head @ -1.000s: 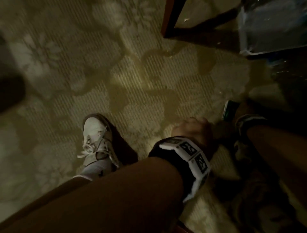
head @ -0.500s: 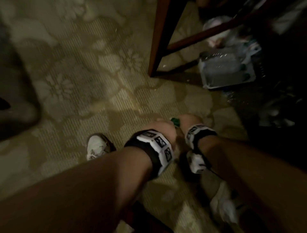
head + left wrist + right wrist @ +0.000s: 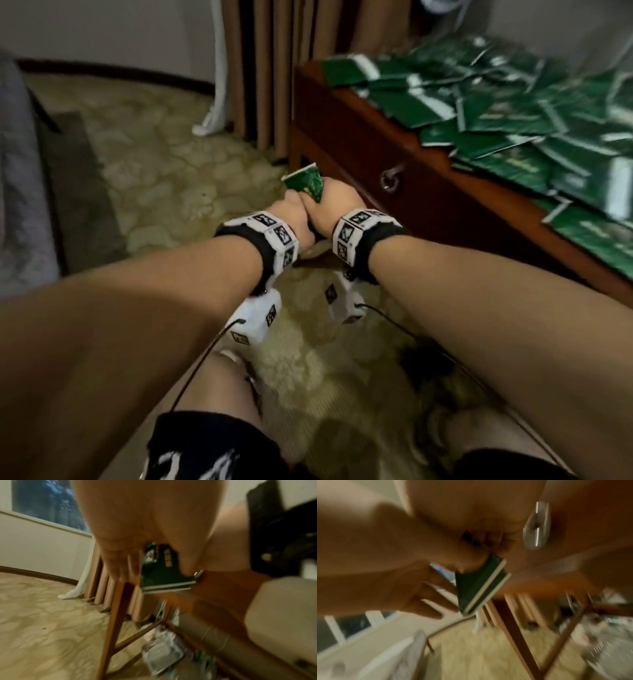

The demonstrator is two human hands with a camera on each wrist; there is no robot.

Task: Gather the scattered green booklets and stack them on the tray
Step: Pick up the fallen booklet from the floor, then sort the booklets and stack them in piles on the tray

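Crowding the wooden table (image 3: 346, 137) on the right of the head view is a loose heap of green booklets (image 3: 513, 99), overlapping at all angles and reaching its near edge; a metal drawer pull (image 3: 390, 178) shows on the table's front. Just in front of that drawer, above the patterned carpet (image 3: 164, 178), the left hand (image 3: 291, 212) and the right hand (image 3: 337, 202) meet, touching, with fingers curled round a small bundle of held booklets (image 3: 306, 183) whose upper corner sticks up between them. The left wrist view shows two white-edged booklets pinched together (image 3: 163, 574). Brown curtains (image 3: 267, 68) hang behind the table, and blurred clutter lies on the floor between its legs (image 3: 163, 655). No tray can be made out. All views are smeared, so booklet print is unreadable, and the fingertips are hidden in the head view.
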